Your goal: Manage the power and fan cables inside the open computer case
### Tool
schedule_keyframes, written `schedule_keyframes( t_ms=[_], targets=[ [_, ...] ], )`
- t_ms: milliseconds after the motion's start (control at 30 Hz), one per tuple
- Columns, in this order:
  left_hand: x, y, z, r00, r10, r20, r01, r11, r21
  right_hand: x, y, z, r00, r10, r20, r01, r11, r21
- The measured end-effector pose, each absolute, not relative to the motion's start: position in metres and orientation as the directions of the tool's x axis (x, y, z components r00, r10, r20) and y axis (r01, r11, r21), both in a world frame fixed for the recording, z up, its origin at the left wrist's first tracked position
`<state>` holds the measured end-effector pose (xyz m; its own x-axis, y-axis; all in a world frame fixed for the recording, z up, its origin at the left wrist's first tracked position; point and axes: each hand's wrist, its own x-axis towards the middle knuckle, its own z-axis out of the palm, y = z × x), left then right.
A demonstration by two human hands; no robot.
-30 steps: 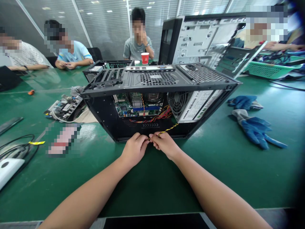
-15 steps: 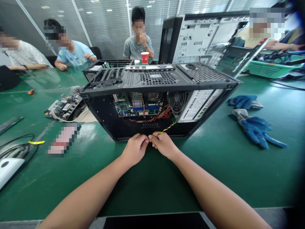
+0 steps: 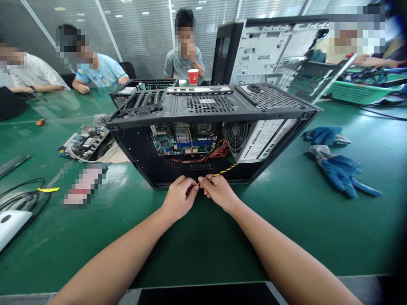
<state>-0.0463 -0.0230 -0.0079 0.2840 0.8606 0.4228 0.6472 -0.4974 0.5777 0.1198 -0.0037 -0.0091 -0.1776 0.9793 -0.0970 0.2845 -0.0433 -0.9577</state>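
Both of my hands meet at the near lower edge of an open black computer case [image 3: 133, 148]. My left hand [image 3: 180, 197] pinches the end part of a twisted yellow-and-black cable [image 3: 228, 169]. Close beside it, my right hand [image 3: 219, 190] is closed on the same cable, which runs up to the power supply [image 3: 265, 142]. The cable's tip is hidden in the fingers. Inside the case I see a green motherboard [image 3: 163, 146] and a bundle of red and mixed-colour wires [image 3: 203, 159].
Blue-and-grey gloves [image 3: 340, 169] lie at right. A second case [image 3: 229, 55] stands behind, near a green basket [image 3: 352, 93]. To the left are a loose circuit board [image 3: 89, 140], black cables [image 3: 28, 186] and a blurred flat object [image 3: 84, 186]. A red cup [image 3: 193, 76] and several people are opposite.
My hands and the cable have barely shifted. Across the table, the person in light blue has lowered a hand.
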Motion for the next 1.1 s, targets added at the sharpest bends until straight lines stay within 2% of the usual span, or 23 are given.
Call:
schedule_keyframes(
  t_ms=[367, 600, 767, 1100],
  targets=[
    [-0.0474, -0.0214, -0.0102, 0.310, 0.848, 0.429, 0.655, -0.518, 0.551, 0.1194, -0.0035, -0.0097, -0.212, 0.971, -0.110, 0.208, -0.065, -0.976],
    [-0.0478, -0.0204, -0.0093, 0.337, 0.855, 0.395, 0.656, -0.514, 0.553, 0.1185, -0.0023, -0.0122, -0.215, 0.971, -0.107, 0.216, -0.059, -0.975],
    [-0.0474, -0.0200, -0.0071, 0.308, 0.868, 0.390, 0.624, -0.494, 0.606, 0.1182, -0.0021, -0.0109, -0.220, 0.970, -0.102, 0.207, -0.056, -0.977],
    [-0.0466, -0.0213, -0.0097, 0.232, 0.865, 0.445, 0.636, -0.482, 0.603, 0.1167, -0.0034, -0.0103, -0.191, 0.972, -0.138, 0.100, -0.121, -0.988]
  ],
)
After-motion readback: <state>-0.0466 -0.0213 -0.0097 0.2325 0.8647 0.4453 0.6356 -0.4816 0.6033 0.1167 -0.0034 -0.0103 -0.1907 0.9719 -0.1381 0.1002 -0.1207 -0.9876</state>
